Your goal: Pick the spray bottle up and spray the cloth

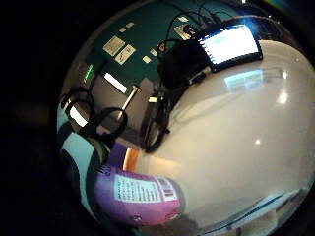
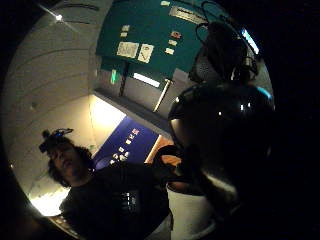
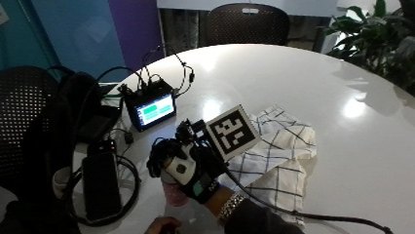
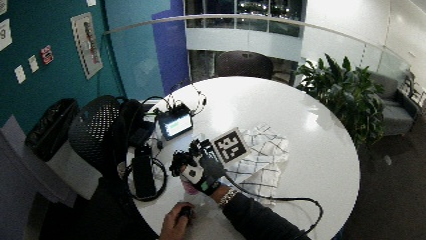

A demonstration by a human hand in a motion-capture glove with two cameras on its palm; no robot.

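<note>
We judge the task to be about at its first step: the right hand [image 3: 188, 168] sits low in the lower left-centre of the outside view, wrapped around something pink that shows just beneath the glove, which we take to be the spray bottle [image 3: 174, 194]. In the little-finger-side palm view a purple-pink labelled body fills the lower left of the frame, close against the palm [image 1: 140, 195], which fits a bottle in hand. Whether it has left the bench [image 3: 279, 73] we cannot tell; its base is hidden behind the wrist.

The cloth [image 3: 275, 156], white with a dark check, lies crumpled on the bench just to the right of the hand, in the middle of the frame. We see no sign of spraying yet, so aiming the nozzle and pulling the trigger are, in our judgement, still to come.

The fingers [image 3: 162, 158] look curled around the bottle's upper part, though the nozzle itself is hidden. The thumb-side palm view shows a dark rounded shape close to the palm that we cannot identify.
</note>
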